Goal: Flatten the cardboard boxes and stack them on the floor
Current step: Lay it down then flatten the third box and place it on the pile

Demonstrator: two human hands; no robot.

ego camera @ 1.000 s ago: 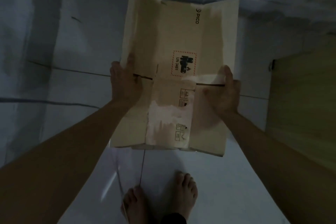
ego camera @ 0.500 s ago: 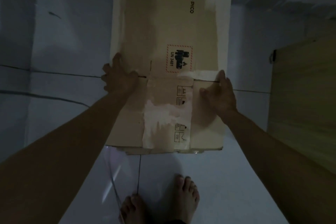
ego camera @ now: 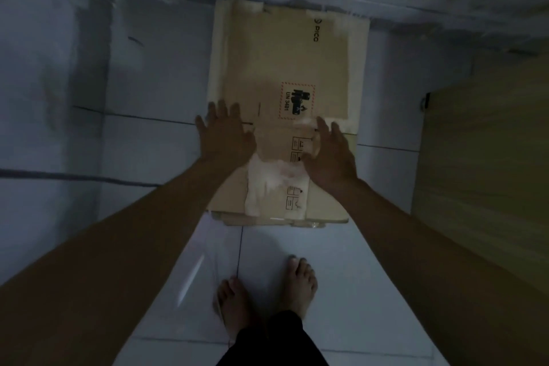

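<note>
the box (ego camera: 285,116) was gripped at its sides a second ago; now it lies flat on the floor (ego camera: 341,276) by the wall, seemingly atop another sheet; left hand (ego camera: 224,140) and right hand (ego camera: 329,154) hover, fingers spread, released; this one looks stacked.

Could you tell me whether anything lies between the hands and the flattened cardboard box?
Nothing visible does. The left hand and right hand are spread open directly over the flattened cardboard box, which lies on the tiled floor atop another cardboard layer. Whether the palms touch it is unclear.
</note>
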